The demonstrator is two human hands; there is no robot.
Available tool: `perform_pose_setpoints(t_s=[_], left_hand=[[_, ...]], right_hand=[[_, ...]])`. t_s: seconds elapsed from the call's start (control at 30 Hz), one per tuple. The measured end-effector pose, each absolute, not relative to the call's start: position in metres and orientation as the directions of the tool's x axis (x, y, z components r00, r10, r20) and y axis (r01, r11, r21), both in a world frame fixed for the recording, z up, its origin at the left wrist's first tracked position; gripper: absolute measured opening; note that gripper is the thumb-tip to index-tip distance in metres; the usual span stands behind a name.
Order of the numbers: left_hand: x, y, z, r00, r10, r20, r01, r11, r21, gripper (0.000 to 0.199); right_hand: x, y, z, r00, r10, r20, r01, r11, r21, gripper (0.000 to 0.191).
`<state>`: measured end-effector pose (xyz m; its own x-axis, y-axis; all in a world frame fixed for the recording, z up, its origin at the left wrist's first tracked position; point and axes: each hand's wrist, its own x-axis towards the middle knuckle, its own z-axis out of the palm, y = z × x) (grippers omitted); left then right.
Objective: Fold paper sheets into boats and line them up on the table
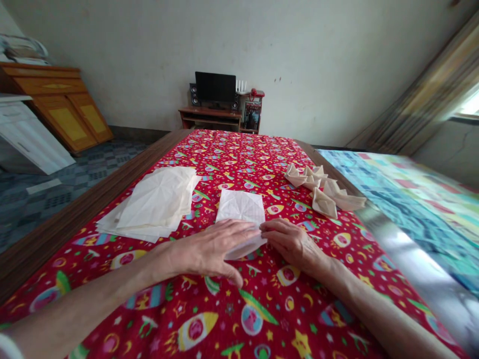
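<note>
A creased sheet of white paper (241,205) lies on the red patterned cloth in front of me, its near part lifted and partly folded. My left hand (222,244) rests across the fold with fingers stretched out and thumb apart; its palm hides part of the sheet. At the sheet's right edge, my right hand (290,241) pinches the paper between thumb and fingers. To the left is a loose stack of creased paper sheets (160,194). Several folded paper shapes (325,202) stand in a cluster on the right.
The red cloth (209,319) covers a long table with a brown wooden edge (149,159). Beyond its far end are a monitor (216,87) and speakers on a desk. A bed with a blue patterned cover (374,199) adjoins the right side. Cabinets (71,109) stand at left.
</note>
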<state>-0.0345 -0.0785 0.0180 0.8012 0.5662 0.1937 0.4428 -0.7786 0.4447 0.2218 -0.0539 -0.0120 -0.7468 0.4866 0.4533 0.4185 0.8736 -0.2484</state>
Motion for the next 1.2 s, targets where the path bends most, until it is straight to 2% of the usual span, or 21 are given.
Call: perform_pose_setpoints(t_s=[0.03, 0.1, 0.2, 0.27, 0.4, 0.57, 0.73, 0.87, 0.97, 1.07, 1.2], left_hand=[[-0.043, -0.078, 0.02, 0.827, 0.542, 0.151, 0.448, -0.796, 0.406, 0.089], [-0.061, -0.078, 0.022, 0.802, 0.588, 0.107, 0.523, -0.777, 0.35, 0.094], [-0.079, -0.076, 0.019, 0.753, 0.648, 0.114, 0.587, -0.74, 0.328, 0.088], [-0.086, -0.074, 0.014, 0.758, 0.64, 0.124, 0.579, -0.749, 0.322, 0.083], [-0.087, -0.07, -0.001, 0.771, 0.611, 0.183, 0.561, -0.786, 0.26, 0.065], [-0.076, -0.067, -0.016, 0.724, 0.576, 0.379, 0.546, -0.815, 0.196, 0.039], [-0.068, -0.067, -0.013, 0.659, 0.514, 0.549, 0.472, -0.851, 0.23, 0.029], [-0.065, -0.07, -0.009, 0.635, 0.546, 0.547, 0.474, -0.834, 0.282, 0.027], [-0.065, -0.07, -0.008, 0.645, 0.533, 0.547, 0.463, -0.842, 0.275, 0.026], [-0.065, -0.071, -0.006, 0.653, 0.51, 0.56, 0.446, -0.856, 0.259, 0.024], [-0.064, -0.073, -0.005, 0.604, 0.592, 0.534, 0.483, -0.804, 0.346, 0.021]], right_hand=[[0.222, -0.054, -0.012, -0.742, 0.493, 0.454, 0.421, 0.87, -0.257, 0.024], [0.221, -0.054, -0.013, -0.731, 0.512, 0.451, 0.434, 0.859, -0.272, 0.024], [0.222, -0.053, -0.016, -0.713, 0.536, 0.452, 0.461, 0.844, -0.273, 0.022], [0.222, -0.053, -0.017, -0.706, 0.545, 0.453, 0.474, 0.838, -0.269, 0.021], [0.223, -0.054, -0.015, -0.699, 0.568, 0.436, 0.485, 0.823, -0.295, 0.021], [0.224, -0.059, -0.005, -0.679, 0.585, 0.443, 0.48, 0.811, -0.336, 0.019], [0.228, -0.063, 0.004, -0.687, 0.594, 0.418, 0.491, 0.804, -0.334, 0.02], [0.231, -0.054, 0.0, -0.708, 0.556, 0.435, 0.49, 0.831, -0.263, 0.032], [0.232, -0.047, -0.007, -0.75, 0.489, 0.445, 0.436, 0.872, -0.223, 0.023], [0.232, -0.046, -0.009, -0.738, 0.493, 0.461, 0.422, 0.87, -0.254, 0.023], [0.23, -0.052, -0.003, -0.72, 0.518, 0.461, 0.412, 0.854, -0.317, 0.023]])
